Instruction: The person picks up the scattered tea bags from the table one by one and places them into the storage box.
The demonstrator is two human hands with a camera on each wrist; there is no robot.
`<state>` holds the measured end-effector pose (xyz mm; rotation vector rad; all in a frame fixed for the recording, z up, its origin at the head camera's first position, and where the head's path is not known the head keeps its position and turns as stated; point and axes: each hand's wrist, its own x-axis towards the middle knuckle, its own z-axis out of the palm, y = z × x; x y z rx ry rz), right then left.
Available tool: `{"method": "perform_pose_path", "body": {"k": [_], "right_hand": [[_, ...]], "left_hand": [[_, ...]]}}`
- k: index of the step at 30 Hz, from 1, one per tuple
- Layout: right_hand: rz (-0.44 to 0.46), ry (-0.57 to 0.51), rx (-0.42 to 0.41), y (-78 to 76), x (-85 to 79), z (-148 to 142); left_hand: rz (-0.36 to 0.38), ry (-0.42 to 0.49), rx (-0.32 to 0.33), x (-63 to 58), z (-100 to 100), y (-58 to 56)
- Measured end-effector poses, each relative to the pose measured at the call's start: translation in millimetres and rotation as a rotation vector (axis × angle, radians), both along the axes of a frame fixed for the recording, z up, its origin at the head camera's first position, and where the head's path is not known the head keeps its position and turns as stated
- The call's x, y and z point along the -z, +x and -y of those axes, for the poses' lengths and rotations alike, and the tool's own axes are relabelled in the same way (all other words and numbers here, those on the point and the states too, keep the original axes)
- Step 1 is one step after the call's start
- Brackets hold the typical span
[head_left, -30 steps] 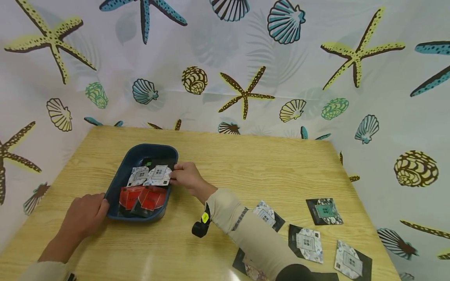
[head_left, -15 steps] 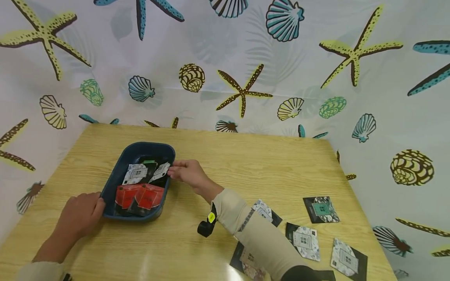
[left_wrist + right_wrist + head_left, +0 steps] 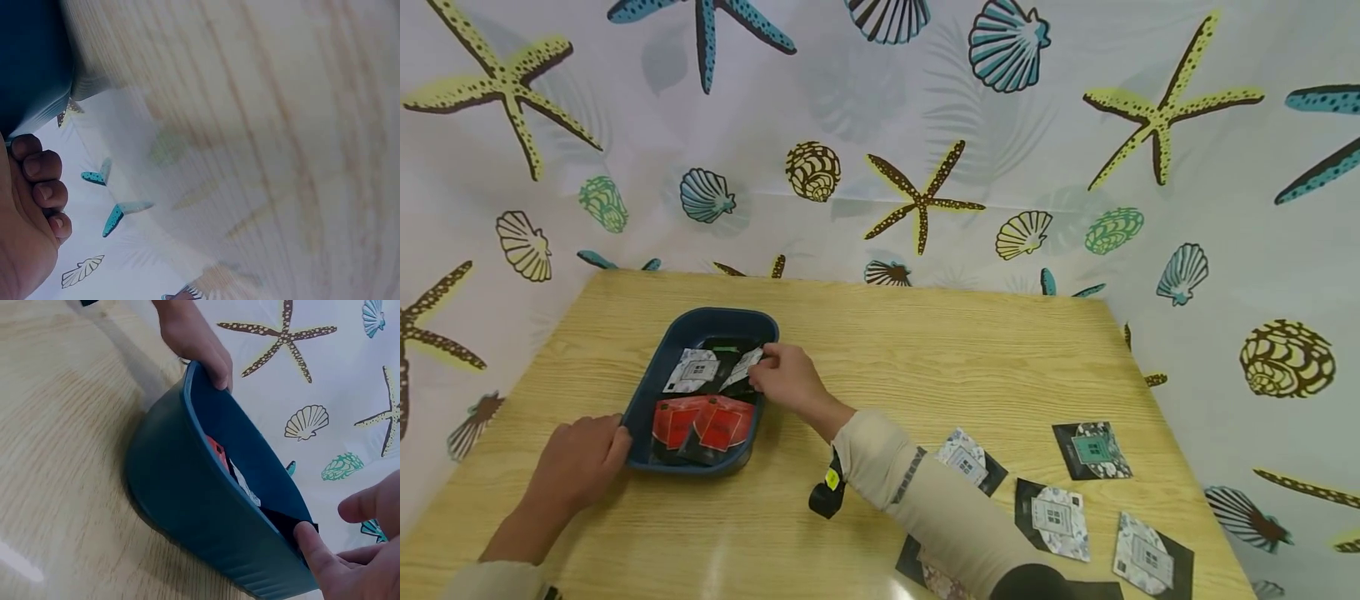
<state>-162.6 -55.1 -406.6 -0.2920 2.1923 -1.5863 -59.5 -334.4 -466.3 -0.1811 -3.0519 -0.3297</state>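
Blue bin [image 3: 722, 323] stands on wood-grain table [image 3: 925, 350]; starfish-printed white cloth [image 3: 850, 92] hangs behind.

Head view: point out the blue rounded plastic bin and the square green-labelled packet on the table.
Blue rounded plastic bin [image 3: 715, 325], head view, inner wall.
Square green-labelled packet [image 3: 1092, 450], head view, label's middle.

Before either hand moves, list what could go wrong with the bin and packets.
A black packet pokes up at the edge of the bin by the right hand, so a nudge could flip it out. The left hand grips the near-left corner; a careless pull might drag the bin. The right sleeve passes over part of a loose packet and might brush it.
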Motion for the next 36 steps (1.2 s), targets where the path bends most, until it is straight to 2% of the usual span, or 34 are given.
{"method": "perform_pose_path", "body": {"k": [2, 7, 12, 16, 20, 24, 29, 33, 36], "right_hand": [[-0.053, 0.042, -0.004, -0.1, -0.1, 0.9], [-0.151, 0.158, -0.104, -4.7, 0.3, 0.7], [-0.185, 0.332, -0.172, -6.8, 1.2, 0.7], [-0.239, 0.552, -0.238, -8.4, -0.7, 1.7], [-0.368, 0.832, -0.327, -5.5, 0.6, 5.4], [-0.437, 0.984, -0.373, -1.6, 7.3, 7.9], [-0.454, 0.952, -0.401, -1.3, 13.2, 3.9], [-0.416, 0.804, -0.404, -6.4, 5.8, -15.0], [-0.393, 0.703, -0.395, -11.9, -6.2, -44.8]], "left_hand": [[-0.003, 0.003, 0.001, 0.1, -0.2, 0.5], [0.001, 0.005, -0.005, -1.0, -0.3, -1.5], [-0.005, -0.005, -0.004, -0.9, 0.6, -0.5], [-0.007, -0.004, -0.006, -0.5, 1.2, -1.1], [0.002, -0.005, -0.009, 1.3, 2.4, -1.5], [0.011, 0.000, -0.007, 2.6, 0.9, -2.8], [-0.007, 0.016, 0.005, 4.4, 0.2, -3.6], [-0.003, 0.013, 0.000, 3.8, 0.5, -3.4], [-0.018, 0.012, 0.005, 3.7, 1.9, -3.9]]}}
